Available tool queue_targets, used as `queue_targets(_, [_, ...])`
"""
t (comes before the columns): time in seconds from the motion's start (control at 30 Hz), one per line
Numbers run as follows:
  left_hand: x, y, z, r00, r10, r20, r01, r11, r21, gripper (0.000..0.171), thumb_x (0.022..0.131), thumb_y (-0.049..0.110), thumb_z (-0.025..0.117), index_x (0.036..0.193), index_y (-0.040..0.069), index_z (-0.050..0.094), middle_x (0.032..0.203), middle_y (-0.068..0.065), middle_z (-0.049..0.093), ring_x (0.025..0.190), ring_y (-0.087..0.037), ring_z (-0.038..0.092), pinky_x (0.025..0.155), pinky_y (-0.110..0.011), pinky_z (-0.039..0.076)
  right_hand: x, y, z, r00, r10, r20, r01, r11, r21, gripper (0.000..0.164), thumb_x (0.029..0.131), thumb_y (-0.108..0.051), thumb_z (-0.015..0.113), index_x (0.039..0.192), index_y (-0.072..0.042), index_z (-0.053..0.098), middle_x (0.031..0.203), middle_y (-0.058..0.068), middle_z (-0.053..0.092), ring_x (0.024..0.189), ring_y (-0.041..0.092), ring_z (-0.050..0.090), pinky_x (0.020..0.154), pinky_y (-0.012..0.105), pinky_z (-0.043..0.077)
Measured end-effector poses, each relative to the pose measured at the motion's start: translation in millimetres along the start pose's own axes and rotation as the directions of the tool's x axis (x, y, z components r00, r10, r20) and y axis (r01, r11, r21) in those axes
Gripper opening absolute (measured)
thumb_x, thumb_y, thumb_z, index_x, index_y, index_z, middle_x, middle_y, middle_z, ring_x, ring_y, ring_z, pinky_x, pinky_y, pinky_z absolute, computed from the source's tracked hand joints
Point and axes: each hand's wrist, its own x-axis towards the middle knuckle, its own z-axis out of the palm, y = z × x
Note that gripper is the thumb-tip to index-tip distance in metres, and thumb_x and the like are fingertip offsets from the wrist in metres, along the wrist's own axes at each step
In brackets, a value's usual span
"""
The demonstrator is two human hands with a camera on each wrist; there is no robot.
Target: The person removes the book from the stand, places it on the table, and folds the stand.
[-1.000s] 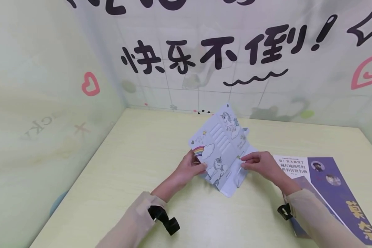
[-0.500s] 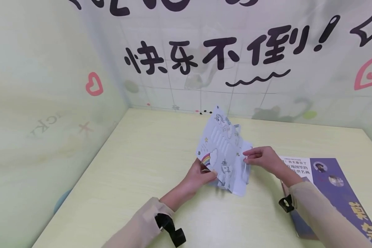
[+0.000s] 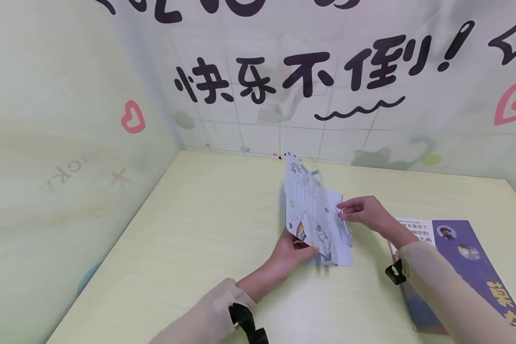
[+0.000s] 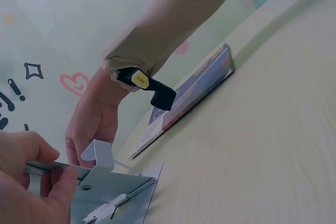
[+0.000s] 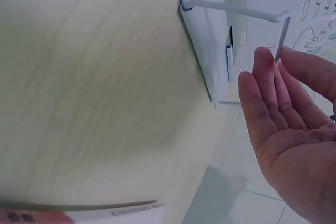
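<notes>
A white book stand (image 3: 303, 203) with unicorn and rainbow prints is held tilted over the table in the head view. My left hand (image 3: 290, 258) grips the lower left edge of its printed back plate, thumb in front and fingers behind. With thumb and fingertips, my right hand (image 3: 361, 212) pinches a thin white wire arm (image 5: 236, 9) on the ledge side of the stand; the right wrist view shows the wire bent and hinged at the ledge's end. In the left wrist view the underside shows a folding metal support (image 4: 113, 207) and an upright bent tab (image 4: 102, 156).
A purple book (image 3: 460, 253) lies on the table to the right, partly under the right forearm. Pale wood tabletop (image 3: 189, 229) surrounds the stand. A printed cloth wall (image 3: 258, 129) stands behind the table's back edge, another at the left.
The stand has turned so its printed plate now shows more edge-on, facing right. My left hand has shifted right, while my right hand has moved slightly up and keeps pinching near the ledge.
</notes>
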Motion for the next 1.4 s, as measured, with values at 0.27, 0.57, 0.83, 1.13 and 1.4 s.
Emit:
queue_targets(0.27, [11.2,19.3,-31.4,0.982,-0.055,0.182,0.025,0.986,0.164,0.057,0.078,-0.001,0.065,0.129,0.005,0.04,0.111,-0.01,0.056,0.096,-0.021,0.056,0.081,-0.031,0.049,-16.4,-4.5,-7.1,0.996,-0.085,0.009,0.086,0.993,-0.081,0.036,0.083,-0.007,0.065,0.113,0.011,0.057,0.095,0.015,0.065,0.086,0.02,0.06,0.073,0.022,0.051])
queue_targets(0.57, [31.7,69.9,-54.6,0.999,-0.043,-0.033,0.043,0.999,0.014,0.047,0.091,0.006,0.049,0.136,0.003,0.034,0.11,-0.02,0.053,0.101,-0.026,0.056,0.083,-0.035,0.051,-52.4,-45.0,21.6,0.954,-0.298,0.036,0.3,0.949,-0.099,0.034,0.082,-0.012,0.069,0.11,0.005,0.061,0.103,0.015,0.064,0.089,0.021,0.061,0.08,0.031,0.051])
queue_targets(0.83, [38.6,83.6,-41.2,0.997,-0.065,-0.036,0.065,0.998,0.001,0.053,0.088,-0.002,0.048,0.139,0.004,0.035,0.111,-0.02,0.053,0.096,-0.024,0.057,0.083,-0.034,0.051,-63.6,-58.3,58.6,0.909,-0.415,-0.031,0.411,0.907,-0.094,0.04,0.077,-0.019,0.074,0.11,-0.001,0.063,0.103,0.009,0.063,0.088,0.023,0.061,0.076,0.041,0.052])
queue_targets(1.13, [44.1,89.6,-22.8,0.998,-0.061,-0.004,0.061,0.997,-0.05,0.053,0.088,-0.001,0.052,0.139,0.005,0.036,0.113,-0.019,0.051,0.098,-0.023,0.056,0.085,-0.034,0.05,-67.9,-47.8,69.7,0.879,-0.424,-0.218,0.414,0.906,-0.093,0.038,0.072,-0.01,0.077,0.107,-0.004,0.064,0.095,0.002,0.065,0.081,0.015,0.064,0.07,0.032,0.055])
queue_targets(1.4, [50.6,96.3,1.1,0.999,-0.03,0.034,0.032,0.998,-0.054,0.056,0.088,0.003,0.057,0.139,0.007,0.036,0.112,-0.017,0.051,0.106,-0.029,0.054,0.084,-0.034,0.05,-74.9,-39.4,67.0,0.805,-0.456,-0.379,0.458,0.884,-0.091,0.034,0.072,-0.001,0.075,0.105,-0.004,0.065,0.091,0.005,0.068,0.078,0.016,0.065,0.068,0.03,0.055])
